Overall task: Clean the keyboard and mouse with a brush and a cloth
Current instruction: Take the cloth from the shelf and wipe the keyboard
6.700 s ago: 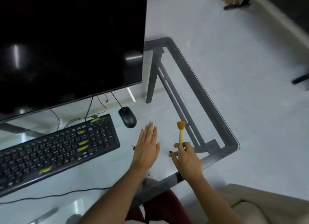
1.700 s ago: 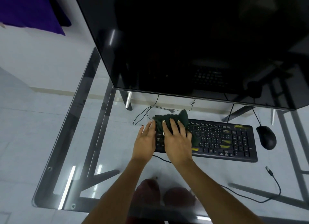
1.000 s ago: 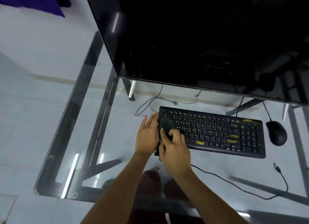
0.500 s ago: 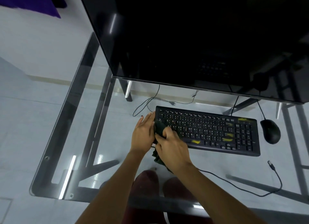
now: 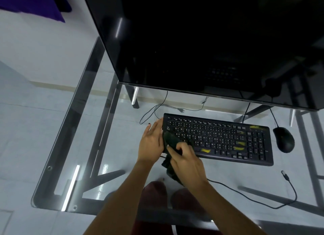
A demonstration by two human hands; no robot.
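A black keyboard (image 5: pixel 222 138) with yellow marks on some keys lies on the glass desk. My right hand (image 5: pixel 185 162) grips a bunched dark green cloth (image 5: pixel 171 140) and presses it on the keyboard's near left corner. My left hand (image 5: pixel 151 141) rests flat with fingers apart against the keyboard's left end. A black mouse (image 5: pixel 284 139) sits to the right of the keyboard, untouched. The brush is not in view.
A large black monitor (image 5: pixel 201 38) hangs over the back of the glass desk (image 5: pixel 57 147). Cables loop behind the keyboard, and a loose cable with a plug (image 5: pixel 284 175) trails along the front right. My knees show beneath the glass.
Since one second ago my right hand with the cloth stays at the keyboard's left end, shifting slightly toward its near corner. My left hand keeps bracing the left edge.
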